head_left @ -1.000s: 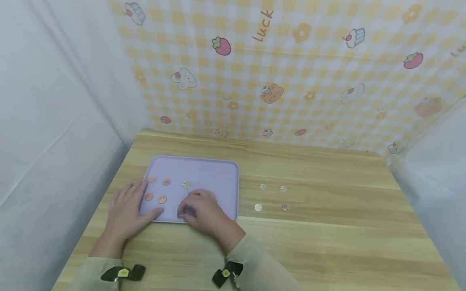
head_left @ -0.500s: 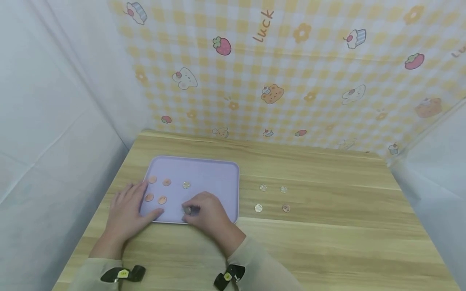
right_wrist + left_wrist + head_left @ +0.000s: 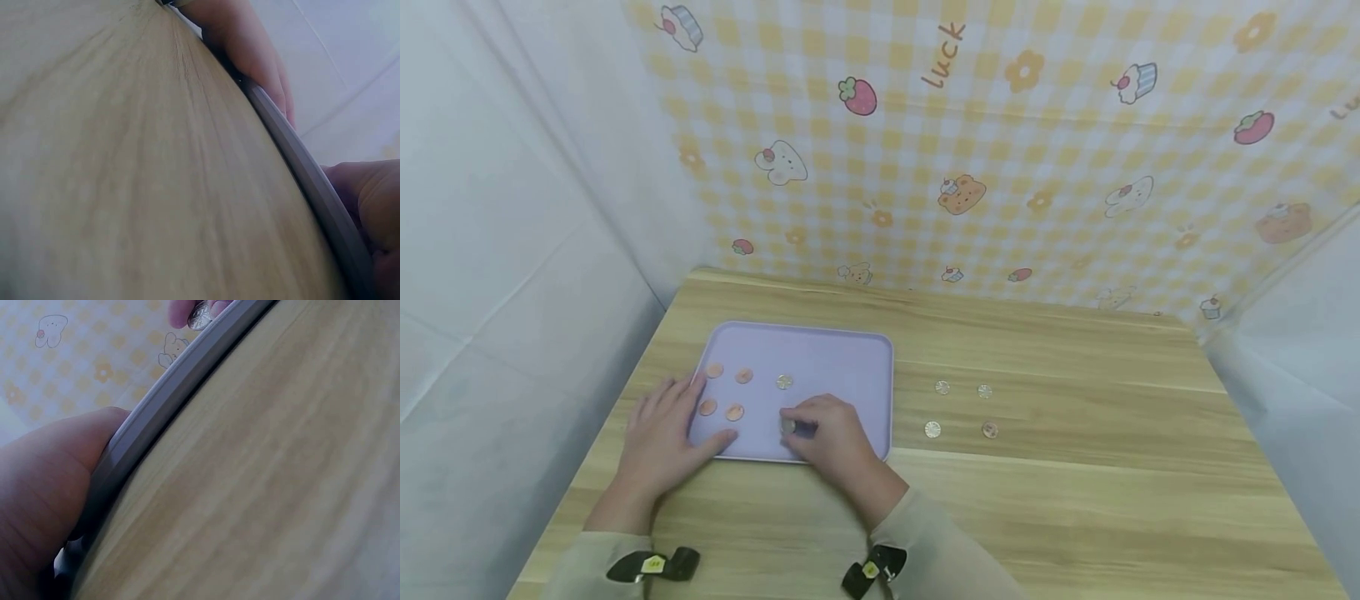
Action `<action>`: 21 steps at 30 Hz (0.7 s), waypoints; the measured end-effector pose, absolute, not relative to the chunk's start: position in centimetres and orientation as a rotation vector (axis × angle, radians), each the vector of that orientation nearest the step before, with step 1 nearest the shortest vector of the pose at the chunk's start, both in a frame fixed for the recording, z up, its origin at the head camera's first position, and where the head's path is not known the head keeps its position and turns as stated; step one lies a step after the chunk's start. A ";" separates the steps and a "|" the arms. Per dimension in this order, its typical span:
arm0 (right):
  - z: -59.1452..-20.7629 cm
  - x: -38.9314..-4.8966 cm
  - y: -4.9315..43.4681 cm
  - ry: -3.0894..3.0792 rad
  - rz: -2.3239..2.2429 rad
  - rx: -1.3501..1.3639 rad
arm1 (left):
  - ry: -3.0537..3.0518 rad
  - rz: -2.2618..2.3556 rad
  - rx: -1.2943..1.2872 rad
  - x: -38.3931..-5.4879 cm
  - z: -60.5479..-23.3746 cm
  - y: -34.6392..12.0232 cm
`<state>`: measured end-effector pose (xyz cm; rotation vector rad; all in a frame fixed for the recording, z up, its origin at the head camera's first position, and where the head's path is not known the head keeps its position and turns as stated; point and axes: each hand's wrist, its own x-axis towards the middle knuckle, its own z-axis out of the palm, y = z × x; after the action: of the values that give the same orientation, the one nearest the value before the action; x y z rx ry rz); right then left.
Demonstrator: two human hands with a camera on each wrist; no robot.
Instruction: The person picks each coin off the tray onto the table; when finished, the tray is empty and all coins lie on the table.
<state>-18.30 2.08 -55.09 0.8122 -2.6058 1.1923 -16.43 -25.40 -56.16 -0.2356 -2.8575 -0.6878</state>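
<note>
A silvery coin [image 3: 787, 425] is pinched upright between the thumb and fingers of my right hand [image 3: 835, 437], over the near part of a lilac tray [image 3: 842, 354]. The left wrist view also shows this coin [image 3: 199, 315] just past the tray's rim. My left hand [image 3: 662, 433] rests at the tray's near left corner, fingers spread and thumb across the rim. Several copper-coloured coins [image 3: 734, 412] lie flat in the tray's left part. A pale gold coin [image 3: 784, 382] lies to their right, beyond my right hand.
Right of the tray on the wooden table [image 3: 1075, 492] lie several coins: silvery ones at the back [image 3: 942, 387], with a gold one [image 3: 932, 429] and a copper-toned coin [image 3: 990, 429] nearer. A checked cloth [image 3: 895, 150] hangs behind the table.
My right hand has shifted slightly right and away from the tray's near rim, with the coin now showing upright in its pinch. My left hand has stayed still.
</note>
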 end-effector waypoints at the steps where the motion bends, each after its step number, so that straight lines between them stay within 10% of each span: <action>1: -55.1 -18.3 2.1 -2.602 1.200 0.810 | -2.858 -0.689 -0.236 -16.4 -56.2 -25.4; 21: -55.1 -18.2 2.3 -2.498 1.257 0.804 | -2.871 -0.696 -0.234 -16.5 -55.9 -25.4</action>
<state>-18.19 2.33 -55.08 0.8041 -2.4984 1.2571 -16.51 -25.40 -55.94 -0.2339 -2.8711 -0.6963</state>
